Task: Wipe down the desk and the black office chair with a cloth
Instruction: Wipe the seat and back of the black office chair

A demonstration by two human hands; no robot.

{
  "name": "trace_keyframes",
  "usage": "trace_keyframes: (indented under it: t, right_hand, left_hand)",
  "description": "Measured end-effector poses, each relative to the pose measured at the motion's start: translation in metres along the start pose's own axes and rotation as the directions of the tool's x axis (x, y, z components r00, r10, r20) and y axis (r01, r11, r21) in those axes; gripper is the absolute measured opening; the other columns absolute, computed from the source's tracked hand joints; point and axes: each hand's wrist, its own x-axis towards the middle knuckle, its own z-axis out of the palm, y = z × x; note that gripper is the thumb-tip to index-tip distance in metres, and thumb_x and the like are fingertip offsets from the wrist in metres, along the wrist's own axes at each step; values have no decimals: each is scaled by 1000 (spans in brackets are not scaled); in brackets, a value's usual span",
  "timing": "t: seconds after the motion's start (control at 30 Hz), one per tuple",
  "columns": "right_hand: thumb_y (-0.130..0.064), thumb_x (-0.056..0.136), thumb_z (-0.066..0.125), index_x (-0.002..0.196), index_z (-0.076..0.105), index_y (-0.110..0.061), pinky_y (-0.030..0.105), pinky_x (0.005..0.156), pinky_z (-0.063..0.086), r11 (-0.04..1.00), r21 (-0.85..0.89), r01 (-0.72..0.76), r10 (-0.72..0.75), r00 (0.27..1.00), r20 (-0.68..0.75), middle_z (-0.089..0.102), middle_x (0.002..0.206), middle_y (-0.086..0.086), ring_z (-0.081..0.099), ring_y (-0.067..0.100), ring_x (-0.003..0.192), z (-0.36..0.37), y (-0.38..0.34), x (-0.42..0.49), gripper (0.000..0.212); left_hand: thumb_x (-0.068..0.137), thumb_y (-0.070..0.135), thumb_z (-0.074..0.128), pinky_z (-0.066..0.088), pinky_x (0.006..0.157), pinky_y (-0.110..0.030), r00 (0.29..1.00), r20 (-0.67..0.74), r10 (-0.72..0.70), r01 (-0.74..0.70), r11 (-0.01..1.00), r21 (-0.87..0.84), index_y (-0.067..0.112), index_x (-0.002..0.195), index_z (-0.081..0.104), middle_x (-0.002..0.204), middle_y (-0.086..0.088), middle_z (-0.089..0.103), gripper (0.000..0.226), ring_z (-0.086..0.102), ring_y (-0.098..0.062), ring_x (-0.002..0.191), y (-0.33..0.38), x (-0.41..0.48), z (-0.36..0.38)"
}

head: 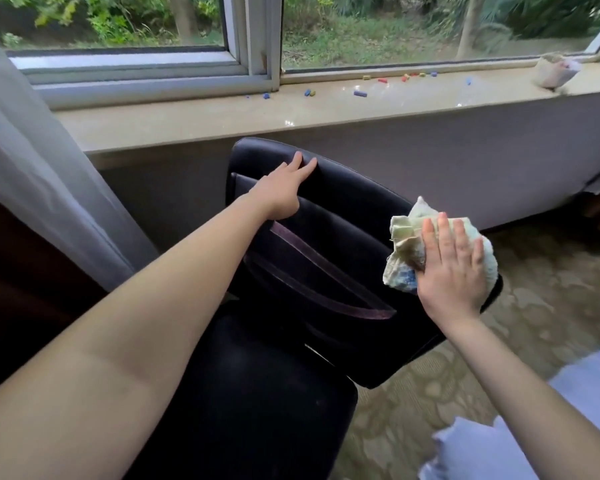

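while the left hand (pixel 279 195) rests flat on the chair (pixel 326 251), the flat right hand (pixel 454 271) presses the cloth (pixel 404 233) beneath it.

**A:** the chair (pixel 343 209) is plain black with faint purplish seam stripes, right?

**B:** yep. cloth (pixel 406 233) on the chair's right edge is pale green and cream, with a blue patch. carpet (pixel 551 299) right of the chair is beige and blotchy. sill (pixel 187 123) behind the chair is tan, scattered with blue, red and yellow bits (pixel 360 93).
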Motion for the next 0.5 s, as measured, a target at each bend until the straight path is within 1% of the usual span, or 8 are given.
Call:
trace_keyframes:
  t: [0.07,0.17,0.23,0.3,0.33,0.37,0.43,0.5]
  right_hand:
    - [-21,84,38,145,25,-7,39,115,-3,994,6,109,-109,994,10,34,149,14,2,20,146,-5,2,2,64]
    - [-13,76,35,138,34,-8,39,114,1,950,34,309,-311,945,98,49,140,15,27,30,134,-11,-4,26,63]
    - [-12,76,32,134,46,-7,39,113,8,884,40,466,-466,870,161,54,135,12,40,31,130,-3,-17,51,59]
    - [-12,81,31,126,60,-8,41,112,25,786,22,618,-610,769,191,58,131,8,54,27,123,1,-40,82,54]
    - [-13,85,30,128,59,-9,40,110,31,734,8,680,-668,719,192,55,135,7,53,24,124,0,-56,99,52]
    - [-13,92,28,136,50,-9,39,112,28,672,9,740,-723,654,224,45,144,7,43,22,133,-1,-73,116,50]
    - [-18,102,22,150,17,-12,35,117,5,554,71,830,-801,508,316,12,158,4,13,20,146,4,-107,140,49]
    - [-24,104,22,152,7,-16,34,116,-1,522,99,847,-806,451,383,4,160,1,6,20,146,10,-139,160,51]
  left_hand:
    - [82,-12,32,24,115,-44,1000,25,-6,6,1000,7,28,151,2,159,-2,-6,85,2,-27,146,-2,-5,5]
    - [82,-13,31,26,114,-41,998,51,-48,51,998,-47,28,151,1,159,1,-4,86,3,-25,146,-4,-12,6]
    - [83,-13,30,32,110,-33,995,55,-78,84,988,-132,27,152,2,159,1,3,84,15,-25,145,-2,-13,3]
    - [86,-11,30,34,102,-26,990,34,-137,141,964,-226,25,152,5,157,-2,20,80,34,-24,137,0,-11,-3]
    - [87,-10,31,33,101,-23,985,16,-174,172,944,-283,24,152,7,154,-3,27,77,36,-22,136,-1,-9,-6]
    - [88,-9,32,30,103,-22,976,3,-219,207,917,-341,23,152,9,153,-3,31,75,35,-20,137,0,-8,-9]
    - [90,-7,34,29,106,-24,957,-5,-291,263,874,-409,21,152,13,151,-3,35,71,33,-18,139,-1,-10,-11]
    - [92,-2,37,31,105,-28,927,-46,-373,325,856,-402,21,150,20,148,-3,40,64,39,-21,134,-1,-15,-11]
